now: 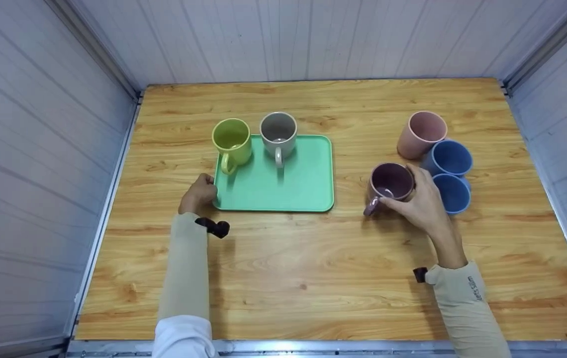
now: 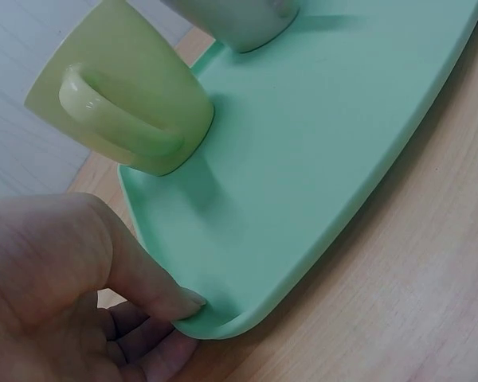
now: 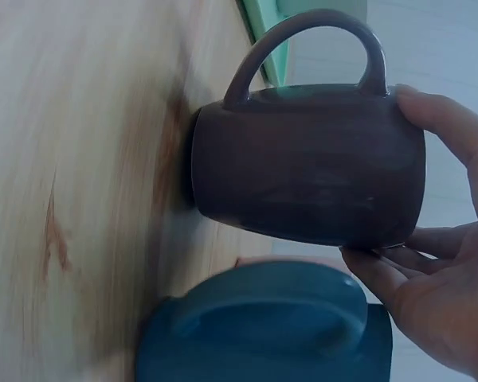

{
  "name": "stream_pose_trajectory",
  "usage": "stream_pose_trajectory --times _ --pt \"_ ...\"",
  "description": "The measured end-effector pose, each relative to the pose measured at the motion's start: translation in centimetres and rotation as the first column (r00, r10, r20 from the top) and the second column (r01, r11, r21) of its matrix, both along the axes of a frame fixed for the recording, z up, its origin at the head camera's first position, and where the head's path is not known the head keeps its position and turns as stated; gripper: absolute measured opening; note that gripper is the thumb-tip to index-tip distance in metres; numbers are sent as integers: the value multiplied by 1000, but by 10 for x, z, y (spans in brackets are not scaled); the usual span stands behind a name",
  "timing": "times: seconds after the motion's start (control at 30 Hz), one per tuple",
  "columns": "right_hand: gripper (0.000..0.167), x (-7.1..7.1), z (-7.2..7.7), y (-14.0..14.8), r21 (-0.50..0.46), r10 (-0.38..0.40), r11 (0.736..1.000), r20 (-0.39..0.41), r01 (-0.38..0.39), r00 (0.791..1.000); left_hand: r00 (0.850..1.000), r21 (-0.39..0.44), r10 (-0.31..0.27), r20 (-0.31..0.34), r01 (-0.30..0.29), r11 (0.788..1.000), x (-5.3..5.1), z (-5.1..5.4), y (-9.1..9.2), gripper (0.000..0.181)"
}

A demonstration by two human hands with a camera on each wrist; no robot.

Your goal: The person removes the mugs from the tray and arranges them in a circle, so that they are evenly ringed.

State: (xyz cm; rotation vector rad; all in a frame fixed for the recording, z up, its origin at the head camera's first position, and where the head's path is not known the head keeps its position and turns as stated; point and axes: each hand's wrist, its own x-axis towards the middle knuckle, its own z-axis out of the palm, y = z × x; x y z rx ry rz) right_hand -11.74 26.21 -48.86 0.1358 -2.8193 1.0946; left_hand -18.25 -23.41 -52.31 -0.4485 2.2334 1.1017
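Note:
My right hand grips a dark purple mug near its rim, thumb on the handle side and fingers on the far side. In the right wrist view the purple mug is upright, its base close to the wood; whether it touches cannot be told. At the front left corner of a green tray, my left hand pinches the edge, thumb on top and fingers below. A yellow-green mug and a grey mug stand along the tray's back side, handles toward me.
Right of the purple mug stand a pink mug and two blue mugs, one behind and one in front, close together. The wooden table is bounded by white panel walls at the back and sides.

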Motion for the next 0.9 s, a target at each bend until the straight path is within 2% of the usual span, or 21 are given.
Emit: stream_pose_trajectory --times 0.17,0.37,0.53,0.7,0.9 --pt "97 3 2 2 41 7 999 12 -7 1000 1000 -9 -1 -4 1 1000 1 0 0 41" --pt "91 2 2 3 108 17 994 -64 -10 998 1000 -3 3 -11 -3 1000 2 -1 0 40" --pt "91 5 -1 6 100 -5 995 -68 12 998 1000 -13 -12 -8 12 1000 1 -1 0 41" --pt "89 5 -3 9 77 -8 997 -101 16 995 1000 -6 3 -6 -3 1000 1 -1 0 41" --pt "89 5 -6 15 100 -7 995 -136 21 991 1000 -6 9 -11 -9 1000 2 -1 0 36"
